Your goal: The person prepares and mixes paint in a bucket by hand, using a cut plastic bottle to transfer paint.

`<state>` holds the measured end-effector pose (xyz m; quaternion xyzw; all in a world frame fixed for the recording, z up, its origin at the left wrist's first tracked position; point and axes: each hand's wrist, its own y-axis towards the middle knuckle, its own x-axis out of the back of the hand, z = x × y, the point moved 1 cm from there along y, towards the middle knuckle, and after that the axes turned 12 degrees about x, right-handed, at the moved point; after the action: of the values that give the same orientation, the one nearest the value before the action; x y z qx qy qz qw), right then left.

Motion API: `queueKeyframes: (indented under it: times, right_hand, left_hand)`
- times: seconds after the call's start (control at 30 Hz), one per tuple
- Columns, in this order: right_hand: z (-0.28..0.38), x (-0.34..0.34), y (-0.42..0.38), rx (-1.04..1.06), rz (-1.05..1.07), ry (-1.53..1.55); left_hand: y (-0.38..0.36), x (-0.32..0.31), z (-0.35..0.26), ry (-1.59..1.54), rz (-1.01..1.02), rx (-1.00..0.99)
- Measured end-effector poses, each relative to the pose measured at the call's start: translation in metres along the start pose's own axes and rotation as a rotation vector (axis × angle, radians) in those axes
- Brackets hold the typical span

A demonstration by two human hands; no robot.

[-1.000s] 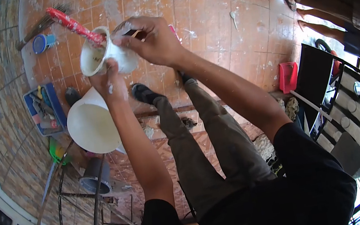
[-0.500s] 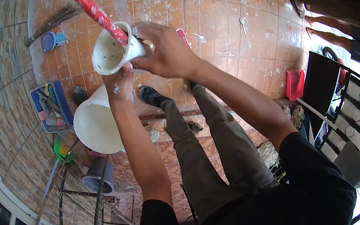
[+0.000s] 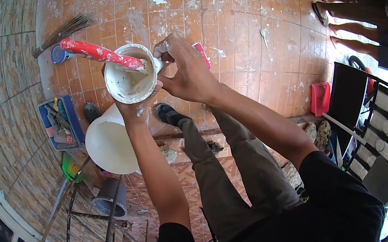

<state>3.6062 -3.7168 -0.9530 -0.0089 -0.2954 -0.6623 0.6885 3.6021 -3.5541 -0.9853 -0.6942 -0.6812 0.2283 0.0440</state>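
Observation:
A white cup (image 3: 119, 90), its inside coated with pale paint or paste, is held up in front of me. A red-handled tool (image 3: 101, 53), splashed with white, stands in it, its handle leaning out over the left rim; its working end is hidden in the pale stuff. My left hand (image 3: 135, 111) wraps the cup from below, with most of its fingers behind it. Curled at the cup's right side, my right hand (image 3: 188, 68) grips a white part sticking out there; white smears mark its fingers. Beneath my left forearm stands a large white bucket (image 3: 111, 147).
A blue tray of tools (image 3: 62, 123), a dark bucket (image 3: 109, 199) and a metal frame (image 3: 105, 233) are on the left. A broom (image 3: 63, 32) lies on the tiles. Right are a red dustpan (image 3: 321, 98), a rack (image 3: 385, 127) and other people's legs (image 3: 356, 17).
The cup has turned so its opening faces me more, and it sits slightly lower. The red handle has swung down to the left. Both hands stay on the cup.

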Motion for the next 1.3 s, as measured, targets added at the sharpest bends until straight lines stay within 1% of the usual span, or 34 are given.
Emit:
queueKeyframes:
  times: [0.03,0.13,0.17,0.23,0.27,0.37,0.4,0.5,0.53,0.63,0.67,0.77,0.8,0.9,0.97,1.0,1.1,1.13,1.23,1.3]
  right_hand:
    - [0.001,0.0,-0.001,0.026,-0.024,-0.016]
    - [-0.002,-0.007,-0.002,0.046,-0.064,0.033]
    - [-0.001,-0.007,-0.002,0.006,-0.055,0.086]
    - [0.002,-0.008,-0.004,-0.077,-0.037,0.198]
    - [0.006,-0.007,-0.005,-0.05,-0.025,0.088]
    - [0.006,-0.013,-0.009,-0.06,-0.025,0.033]
    - [0.011,-0.012,-0.008,0.0,-0.066,-0.007]
    - [0.019,-0.023,-0.017,0.021,-0.047,-0.107]
    - [0.02,-0.03,-0.021,0.009,-0.1,-0.071]
    - [0.024,-0.047,-0.034,-0.013,-0.135,-0.047]
    - [0.03,-0.05,-0.033,-0.049,-0.126,0.009]
    - [0.04,-0.059,-0.032,0.007,-0.14,-0.005]
    - [0.038,-0.059,-0.03,0.072,-0.12,0.025]
    - [0.028,-0.051,-0.03,0.104,0.082,0.043]
    - [0.018,-0.051,-0.025,0.086,0.131,0.201]
    - [0.014,-0.051,-0.022,0.079,0.158,0.274]
    - [0.018,-0.049,-0.013,0.188,0.181,0.245]
    - [0.023,-0.047,-0.01,0.245,0.135,0.19]
    - [0.014,-0.057,-0.018,0.261,0.197,0.165]
    - [0.009,-0.057,-0.018,0.243,0.154,0.126]
  left_hand:
    - [-0.001,-0.004,-0.003,-0.016,-0.001,0.003]
    - [0.003,-0.01,-0.007,0.279,-0.138,-0.138]
    - [0.003,-0.012,-0.006,0.208,-0.138,-0.126]
    - [-0.002,-0.015,-0.008,0.162,-0.083,-0.219]
    - [-0.004,-0.012,-0.005,0.21,-0.095,-0.233]
    - [-0.008,-0.005,0.008,0.136,-0.174,-0.169]
    - [-0.005,-0.002,0.012,0.15,-0.279,-0.197]
    - [-0.013,-0.004,0.013,0.007,-0.216,-0.188]
    - [-0.018,-0.004,0.008,0.016,-0.185,-0.182]
    - [-0.027,-0.006,0.005,0.067,-0.244,-0.207]
    - [-0.029,-0.008,0.002,0.063,-0.246,-0.207]
    - [-0.033,-0.006,-0.003,0.064,-0.25,-0.203]
    - [-0.034,-0.001,-0.003,0.069,-0.247,-0.2]
    - [-0.033,0.009,-0.004,0.01,-0.203,-0.21]
    - [-0.035,0.013,-0.001,-0.021,-0.173,-0.251]
    - [-0.04,0.005,-0.005,-0.131,-0.176,-0.182]
    - [-0.039,0.023,0.01,-0.232,-0.149,-0.098]
    - [-0.038,0.035,0.015,-0.228,-0.156,-0.042]
    - [-0.038,0.047,0.014,-0.047,-0.182,-0.068]
    - [-0.037,0.034,0.007,-0.094,-0.187,-0.084]
